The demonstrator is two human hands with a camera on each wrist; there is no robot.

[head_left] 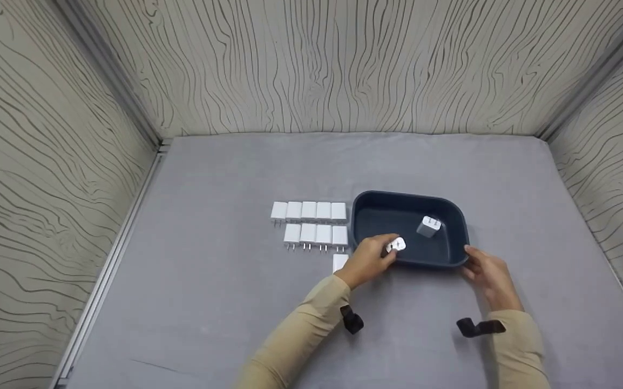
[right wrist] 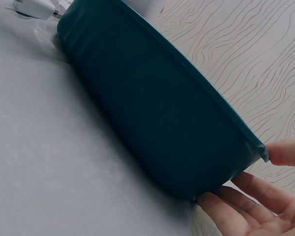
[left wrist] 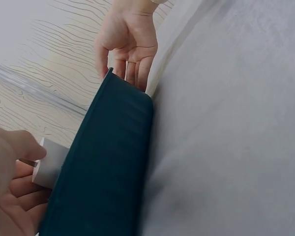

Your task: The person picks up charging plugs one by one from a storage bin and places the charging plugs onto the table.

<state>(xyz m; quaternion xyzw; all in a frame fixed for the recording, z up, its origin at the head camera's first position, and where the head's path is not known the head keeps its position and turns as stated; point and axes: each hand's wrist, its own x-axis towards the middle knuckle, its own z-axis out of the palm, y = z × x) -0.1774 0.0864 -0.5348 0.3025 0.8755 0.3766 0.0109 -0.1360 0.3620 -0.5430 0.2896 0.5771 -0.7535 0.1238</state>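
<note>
My left hand (head_left: 368, 258) pinches a white plug-in charger (head_left: 396, 245) between thumb and fingers, over the front wall of a dark blue plastic bin (head_left: 387, 201). The left wrist view shows that charger (left wrist: 50, 162) just beyond the bin's rim, its metal prong by the thumb. At the bin's front right corner, my right hand (head_left: 489, 273) holds on, thumb at the rim and fingers against the outer wall below, as the right wrist view shows. Another white charger (head_left: 428, 227) stands inside the bin, prongs up.
Left of the bin, white chargers lie in two rows: several in the back row (head_left: 309, 210) and several in the front row (head_left: 316, 234), prongs toward me. One more charger (head_left: 339, 262) is partly hidden by my left hand. Patterned panels (head_left: 311, 70) wall in the grey cloth-covered table (head_left: 209, 302).
</note>
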